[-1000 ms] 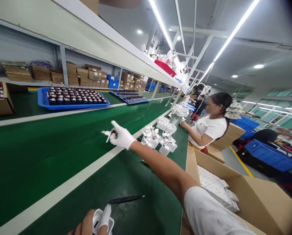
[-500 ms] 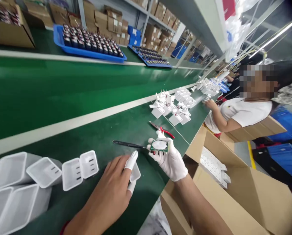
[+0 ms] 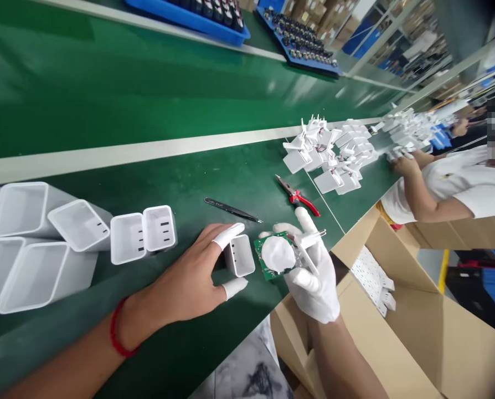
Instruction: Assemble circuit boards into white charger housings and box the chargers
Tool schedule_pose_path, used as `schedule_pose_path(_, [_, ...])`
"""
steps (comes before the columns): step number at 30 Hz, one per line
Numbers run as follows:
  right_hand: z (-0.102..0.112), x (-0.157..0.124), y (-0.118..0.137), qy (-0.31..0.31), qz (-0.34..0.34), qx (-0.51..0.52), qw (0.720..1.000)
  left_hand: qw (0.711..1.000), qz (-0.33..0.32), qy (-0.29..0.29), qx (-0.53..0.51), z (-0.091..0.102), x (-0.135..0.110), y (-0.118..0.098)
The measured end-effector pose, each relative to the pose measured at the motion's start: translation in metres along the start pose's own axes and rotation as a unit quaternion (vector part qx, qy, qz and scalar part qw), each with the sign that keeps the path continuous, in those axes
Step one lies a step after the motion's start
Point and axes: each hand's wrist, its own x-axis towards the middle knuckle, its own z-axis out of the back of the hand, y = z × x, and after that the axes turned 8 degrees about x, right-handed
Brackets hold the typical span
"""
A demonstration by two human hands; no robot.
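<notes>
- My left hand (image 3: 185,277), thumb and index capped, is half open about the small cup (image 3: 243,257), whose inside shows more fully than half a second ago; I can't tell whether I grip it, or whether it rests on the bench (image 3: 181,174).
- My gloved right hand (image 3: 318,282) is curled closed on the board (image 3: 269,272), at the cup's 3 o'clock and just beside it; half a second ago the gap was wider.
- The board's white pad (image 3: 278,254) faces me, and the plug (image 3: 309,240) now shows across my palm.
- A second ago that hand was out over the belt (image 3: 148,100).
- The tweezers (image 3: 230,208), at the cup's 12 o'clock, now show their tip apart from my glove.
- The pliers (image 3: 300,199) lie between 1 and 2, near my gloved fingertips.
- More cups (image 3: 127,238) keep their order around 9.
- At 12, the blue tray (image 3: 218,33) is now cut by the view's upper edge.
</notes>
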Motion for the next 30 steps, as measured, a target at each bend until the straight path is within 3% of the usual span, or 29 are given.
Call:
schedule_pose_path(7, [-0.015, 0.005, -0.002, 0.073, 0.036, -0.012, 0.997, 0.997, 0.066, 0.015, -0.025, 0.003, -0.001, 0.0])
schedule_pose_path(13, [-0.021, 0.009, 0.0, 0.127, 0.06, -0.065, 0.988, 0.998, 0.059, 0.002, -0.019, 0.001, 0.0, 0.002])
schedule_pose_path(19, [-0.016, 0.011, 0.004, 0.14, 0.038, -0.093, 0.985, 0.998, 0.054, -0.001, -0.024, -0.001, 0.0, 0.006])
schedule_pose_path(24, [-0.011, 0.012, 0.0, 0.187, 0.053, -0.158, 0.968, 0.998, 0.053, 0.004, -0.021, -0.001, 0.002, 0.007])
schedule_pose_path(30, [-0.011, 0.011, 0.0, 0.192, 0.071, -0.196, 0.959, 0.999, 0.045, 0.004, -0.024, 0.001, 0.003, 0.006])
